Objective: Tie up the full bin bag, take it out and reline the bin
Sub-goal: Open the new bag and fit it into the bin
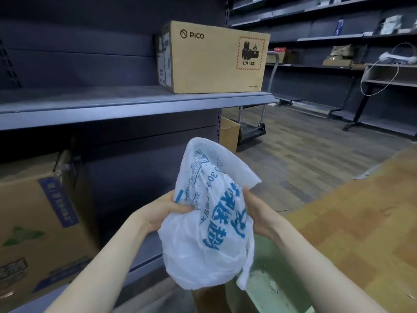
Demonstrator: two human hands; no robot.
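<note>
Bin (270, 288): pale green, lowest in view, under the bag.
Bag (209, 222): white plastic with blue print, held up above the bin.
Left hand (164, 211): fingers gripping the bag's left side.
Right hand (259, 213): fingers gripping its right side.
Shelf (112, 105): beyond, carrying a PICO box (214, 59).

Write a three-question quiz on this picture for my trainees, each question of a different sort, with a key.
1. True or false: both hands grip the bag.
2. Multiple choice: the PICO box sits on (A) the floor, (B) a shelf, (C) a trolley.
3. Fill in: the print on the bag is ____ in colour.

Key
1. True: the left hand holds its left side and the right hand its right side.
2. B
3. Blue
</note>
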